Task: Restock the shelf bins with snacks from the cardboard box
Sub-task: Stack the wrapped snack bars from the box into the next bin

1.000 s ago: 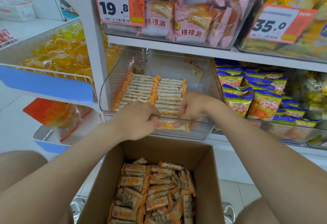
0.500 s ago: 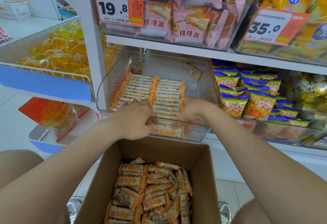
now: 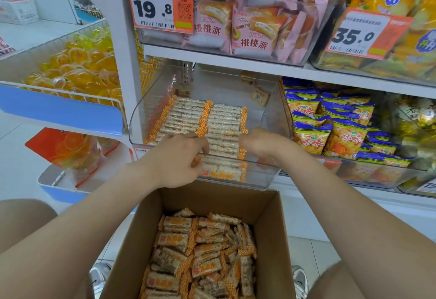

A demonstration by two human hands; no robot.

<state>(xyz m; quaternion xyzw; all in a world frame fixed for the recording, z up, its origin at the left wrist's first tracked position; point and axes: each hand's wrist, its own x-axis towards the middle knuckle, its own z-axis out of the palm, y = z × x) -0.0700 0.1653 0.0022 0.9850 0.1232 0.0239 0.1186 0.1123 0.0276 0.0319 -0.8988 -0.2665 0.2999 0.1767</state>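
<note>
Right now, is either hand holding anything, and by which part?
The left hand pinches the snack bars at the front of the clear bin by their left ends. The right hand sits at their right ends; its grip is hidden.

A snack shop: price tags [image 3: 160,7] on shelf bins [image 3: 139,131] of packaged snacks [image 3: 253,32].
</note>
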